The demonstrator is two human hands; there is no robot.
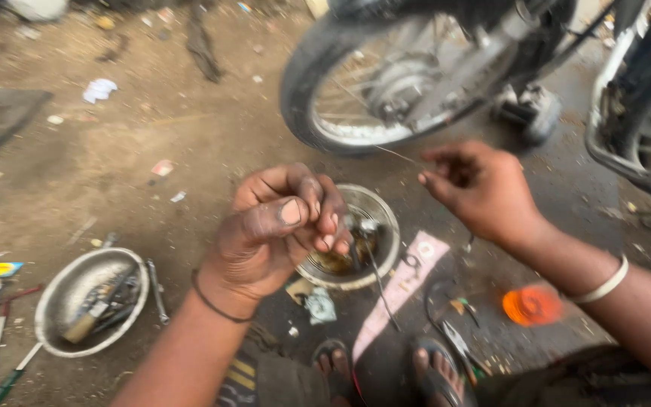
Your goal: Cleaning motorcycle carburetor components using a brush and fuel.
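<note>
Oily workshop floor (pixel 114 166), motorcycle wheel (pixel 363 83) far: my left hand (pixel 280 234) pinches a small part over the metal bowl (pixel 382 218), right hand (pixel 484 188) half-closed, drawing a thin wire (pixel 397 154) taut; fitting apparently unfinished.

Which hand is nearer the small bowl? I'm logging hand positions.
Left. The left hand overlaps the small bowl; the right hand is beside it, apart.

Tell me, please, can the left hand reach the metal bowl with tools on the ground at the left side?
Probably yes. The left hand is closed on a small part above another bowl, and the ground between it and the tool bowl looks free. But its fingers are occupied.
</note>
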